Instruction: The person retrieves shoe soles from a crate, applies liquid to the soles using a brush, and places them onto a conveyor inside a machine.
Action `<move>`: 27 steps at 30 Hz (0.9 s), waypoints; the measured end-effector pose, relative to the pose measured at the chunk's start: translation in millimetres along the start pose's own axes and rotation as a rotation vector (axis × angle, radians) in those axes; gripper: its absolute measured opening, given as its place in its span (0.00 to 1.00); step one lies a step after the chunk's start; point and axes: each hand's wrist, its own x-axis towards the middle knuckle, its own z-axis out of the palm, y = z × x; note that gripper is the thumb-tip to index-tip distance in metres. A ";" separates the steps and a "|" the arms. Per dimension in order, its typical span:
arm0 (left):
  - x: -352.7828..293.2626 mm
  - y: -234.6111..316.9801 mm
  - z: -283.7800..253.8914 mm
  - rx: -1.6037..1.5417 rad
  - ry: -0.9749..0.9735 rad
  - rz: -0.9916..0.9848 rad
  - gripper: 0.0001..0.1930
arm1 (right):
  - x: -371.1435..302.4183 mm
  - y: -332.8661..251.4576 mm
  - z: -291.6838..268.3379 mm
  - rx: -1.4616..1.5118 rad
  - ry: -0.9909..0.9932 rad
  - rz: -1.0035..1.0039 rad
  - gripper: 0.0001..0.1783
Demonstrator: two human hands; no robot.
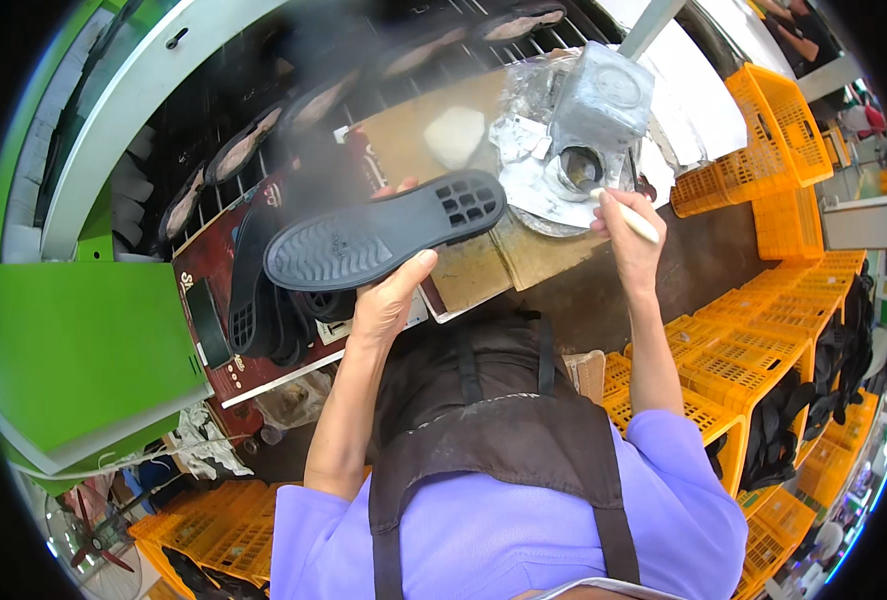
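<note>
Lavender shirt (504, 540) foremost, your left hand (392, 298) pinches a ridged dark-grey rubber sole (364, 240) over the worktop (472, 275), your right hand (634, 235) a white-handled tool (642, 225) at a grey pot (607, 162). Work looks midway; stacked black soles (249, 290) seemingly remain.

The shoe sole (384, 235) is dark grey, patterned with wavy lines at one end and a grid of squares at the other. The tool handle (641, 224) is cream-white, the container (609, 95) silvery grey, the machine (84, 350) green, the latticed crates (749, 140) orange, the shirt (504, 535) lavender, the apron (504, 440) dark brown.
</note>
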 end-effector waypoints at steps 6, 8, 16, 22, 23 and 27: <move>3.0 -11.9 7.7 -0.041 0.065 -0.028 0.37 | -16.9 15.9 4.5 0.054 0.082 -0.113 0.09; 4.3 -16.6 7.0 -0.006 0.033 -0.028 0.36 | -24.8 15.8 5.0 0.010 0.090 -0.135 0.09; 6.6 -10.6 21.5 0.101 -0.023 0.072 0.39 | -54.7 -16.6 -10.9 0.087 0.124 -0.170 0.09; 3.6 -17.6 40.4 0.331 -0.032 0.259 0.36 | -80.7 -60.2 17.8 0.284 -0.081 -0.245 0.10; 2.3 -20.6 42.8 0.331 -0.038 0.254 0.36 | -81.5 -64.3 24.9 0.239 -0.096 -0.229 0.10; -2.0 -26.2 54.5 0.599 -0.072 0.353 0.34 | -77.8 -67.7 45.8 0.241 -0.196 -0.150 0.10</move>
